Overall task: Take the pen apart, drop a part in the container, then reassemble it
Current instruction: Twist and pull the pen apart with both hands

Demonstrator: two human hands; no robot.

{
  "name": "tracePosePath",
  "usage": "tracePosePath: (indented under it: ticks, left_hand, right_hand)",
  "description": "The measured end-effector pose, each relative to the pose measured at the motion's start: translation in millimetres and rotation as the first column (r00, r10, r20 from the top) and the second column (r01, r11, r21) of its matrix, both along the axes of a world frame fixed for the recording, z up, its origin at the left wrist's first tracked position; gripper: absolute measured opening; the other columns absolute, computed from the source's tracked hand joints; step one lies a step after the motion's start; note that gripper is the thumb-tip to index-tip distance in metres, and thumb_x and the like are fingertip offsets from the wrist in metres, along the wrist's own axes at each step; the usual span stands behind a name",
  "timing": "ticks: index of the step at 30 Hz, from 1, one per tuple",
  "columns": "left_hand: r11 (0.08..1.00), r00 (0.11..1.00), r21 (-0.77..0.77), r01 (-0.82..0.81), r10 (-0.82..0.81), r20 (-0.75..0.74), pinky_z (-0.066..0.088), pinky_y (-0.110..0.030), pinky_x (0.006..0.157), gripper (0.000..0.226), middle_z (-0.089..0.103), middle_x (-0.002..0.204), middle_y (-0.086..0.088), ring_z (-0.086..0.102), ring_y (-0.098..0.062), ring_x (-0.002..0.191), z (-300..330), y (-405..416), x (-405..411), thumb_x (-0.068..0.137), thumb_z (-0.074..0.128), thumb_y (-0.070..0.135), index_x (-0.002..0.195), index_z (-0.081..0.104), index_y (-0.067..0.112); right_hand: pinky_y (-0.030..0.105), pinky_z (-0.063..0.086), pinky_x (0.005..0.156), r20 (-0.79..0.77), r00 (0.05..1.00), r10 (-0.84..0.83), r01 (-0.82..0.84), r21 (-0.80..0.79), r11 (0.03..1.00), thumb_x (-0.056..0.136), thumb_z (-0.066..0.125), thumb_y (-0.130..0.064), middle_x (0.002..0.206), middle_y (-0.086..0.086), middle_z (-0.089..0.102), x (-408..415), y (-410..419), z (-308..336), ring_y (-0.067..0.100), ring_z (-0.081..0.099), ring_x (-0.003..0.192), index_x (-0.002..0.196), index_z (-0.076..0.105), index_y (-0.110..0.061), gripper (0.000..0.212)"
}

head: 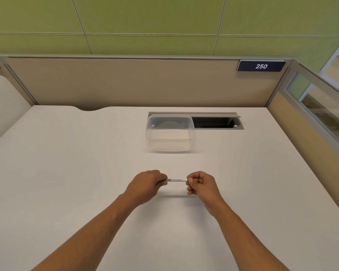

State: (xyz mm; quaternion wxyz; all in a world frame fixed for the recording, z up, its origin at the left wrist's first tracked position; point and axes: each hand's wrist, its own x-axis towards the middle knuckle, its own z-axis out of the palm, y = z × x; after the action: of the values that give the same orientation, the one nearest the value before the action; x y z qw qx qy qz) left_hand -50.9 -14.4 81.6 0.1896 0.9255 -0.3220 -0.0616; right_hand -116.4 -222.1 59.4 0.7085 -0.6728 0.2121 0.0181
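Item: pen [176, 180], white barrel w/ black print, horizontal, held just above table [67, 173], near edge of centre. Left hand [145, 185]: palm down, grip pinched on pen's left end, forearm angled in from lower left. Right hand [201, 184]: fingers curled, grip pinched on right end. Container [169, 133]: clear plastic, beyond hands, apart from pen.

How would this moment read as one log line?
left hand: grips pen end | right hand: grips other end | pen: whole, held level | container: looks empty
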Motion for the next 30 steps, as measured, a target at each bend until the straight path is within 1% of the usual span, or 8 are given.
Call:
tracePosePath:
  ticks: [4, 7, 9, 11, 14, 17, 21, 30]
  left_hand:
    - [1.000, 1.000, -0.003, -0.009, 0.009, -0.005, 0.032, -0.030, 0.059, 0.020, 0.047, 0.073, 0.006, 0.046, -0.020, 0.069, -1.8, 1.9, -0.1, 0.098, 0.046, 0.032, 0.087, 0.059, 0.020]
    - [1.000, 1.000, -0.007, -0.018, 0.017, -0.013, 0.035, -0.032, 0.059, 0.020, 0.049, 0.074, 0.005, 0.049, -0.021, 0.070, -1.6, 2.8, -0.5, 0.098, 0.047, 0.032, 0.088, 0.059, 0.020]
    - [1.000, 1.000, -0.014, -0.017, 0.017, -0.011, 0.035, -0.031, 0.060, 0.019, 0.049, 0.074, 0.006, 0.048, -0.020, 0.070, -1.5, 2.6, -0.3, 0.098, 0.047, 0.032, 0.090, 0.060, 0.020]
    - [1.000, 1.000, -0.023, -0.016, 0.016, -0.008, 0.032, -0.029, 0.060, 0.019, 0.047, 0.074, 0.008, 0.045, -0.017, 0.069, -1.9, 2.7, -0.5, 0.098, 0.047, 0.031, 0.093, 0.061, 0.021]
    - [1.000, 1.000, -0.018, -0.015, 0.015, -0.006, 0.032, -0.030, 0.060, 0.019, 0.047, 0.074, 0.007, 0.045, -0.018, 0.069, -2.3, 3.5, -0.6, 0.098, 0.047, 0.032, 0.091, 0.060, 0.021]
    - [1.000, 1.000, -0.001, -0.008, 0.008, -0.001, 0.037, -0.032, 0.060, 0.020, 0.052, 0.076, 0.003, 0.049, -0.021, 0.070, -2.3, 4.1, -1.3, 0.098, 0.046, 0.033, 0.089, 0.060, 0.020]
    - [1.000, 1.000, -0.012, -0.015, 0.015, -0.005, 0.033, -0.029, 0.059, 0.019, 0.049, 0.075, 0.006, 0.046, -0.018, 0.068, -3.5, 4.7, -2.6, 0.098, 0.046, 0.032, 0.091, 0.061, 0.021]
    - [1.000, 1.000, -0.016, -0.024, 0.024, -0.018, 0.033, -0.030, 0.059, 0.019, 0.049, 0.074, 0.006, 0.047, -0.018, 0.069, -2.2, 6.2, -3.4, 0.098, 0.047, 0.032, 0.090, 0.060, 0.021]
  right_hand:
    - [0.025, 0.056, 0.062, 0.010, 1.000, 0.008, -0.008, -0.030, 1.000, 0.088, 0.058, 0.009, 0.082, 0.007, 0.067, 0.0, 1.8, 3.3, 0.018, 0.062, 0.073, 0.082, 0.070, -0.011, 0.024]
    - [0.026, 0.055, 0.063, 0.015, 1.000, -0.007, 0.007, -0.004, 1.000, 0.084, 0.062, 0.008, 0.086, 0.006, 0.067, -0.4, 2.8, 4.6, 0.019, 0.063, 0.078, 0.083, 0.071, -0.012, 0.022]
    - [0.027, 0.055, 0.062, 0.016, 1.000, -0.014, 0.014, 0.023, 1.000, 0.086, 0.066, 0.000, 0.088, 0.005, 0.068, -0.5, 3.5, 4.3, 0.018, 0.065, 0.076, 0.088, 0.070, -0.012, 0.013]
    - [0.029, 0.055, 0.059, -0.007, 1.000, -0.008, 0.008, 0.045, 0.999, 0.090, 0.069, -0.016, 0.085, 0.005, 0.069, -0.9, 4.6, 4.2, 0.016, 0.067, 0.068, 0.092, 0.069, -0.011, 0.006]
    - [0.030, 0.054, 0.055, -0.069, 0.998, 0.005, -0.006, -0.008, 1.000, 0.093, 0.065, -0.031, 0.072, 0.004, 0.069, -1.1, 4.9, 2.3, 0.015, 0.061, 0.054, 0.087, 0.067, -0.009, 0.023]
    - [0.027, 0.053, 0.055, -0.064, 0.998, 0.006, -0.008, -0.030, 1.000, 0.095, 0.062, -0.018, 0.071, 0.007, 0.068, -2.1, 3.8, -0.3, 0.014, 0.060, 0.052, 0.086, 0.067, -0.009, 0.014]
    - [0.027, 0.056, 0.060, -0.017, 1.000, 0.018, -0.019, -0.030, 0.999, 0.093, 0.058, -0.002, 0.077, 0.011, 0.066, -2.5, 4.0, -0.8, 0.013, 0.064, 0.056, 0.088, 0.067, -0.008, 0.012]
    - [0.028, 0.054, 0.063, -0.003, 1.000, 0.008, -0.008, -0.027, 1.000, 0.086, 0.063, 0.003, 0.086, 0.003, 0.068, -4.8, 5.7, 1.2, 0.013, 0.067, 0.069, 0.085, 0.069, -0.015, 0.019]
